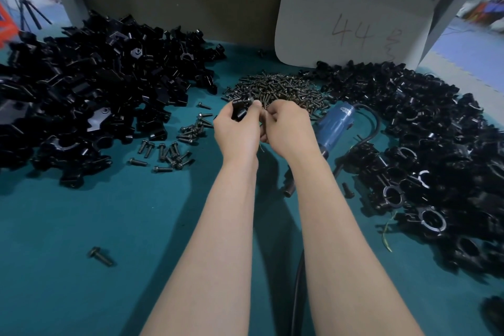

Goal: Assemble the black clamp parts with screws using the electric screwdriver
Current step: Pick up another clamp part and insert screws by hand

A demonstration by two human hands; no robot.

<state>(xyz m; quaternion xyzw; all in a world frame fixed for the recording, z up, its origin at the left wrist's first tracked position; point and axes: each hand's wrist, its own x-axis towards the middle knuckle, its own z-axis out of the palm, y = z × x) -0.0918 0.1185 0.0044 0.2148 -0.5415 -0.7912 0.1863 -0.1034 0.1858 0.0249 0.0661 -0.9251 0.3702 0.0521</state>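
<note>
My left hand (237, 133) grips a black clamp part (240, 109) just in front of the pile of small screws (275, 90). My right hand (289, 128) is pressed against the left one with its fingers curled; what they pinch is hidden behind the hand. The blue electric screwdriver (332, 128) lies on the teal table (81, 226) just right of my right hand, untouched, its black cable (373, 128) looping behind it.
A big heap of loose black clamp parts (90, 95) fills the left. Another heap of black ring-shaped clamps (425, 150) covers the right. Larger bolts (169, 153) lie scattered left of my hands, one alone (101, 256) near the front. A white card marked 44 (351, 24) leans at the back.
</note>
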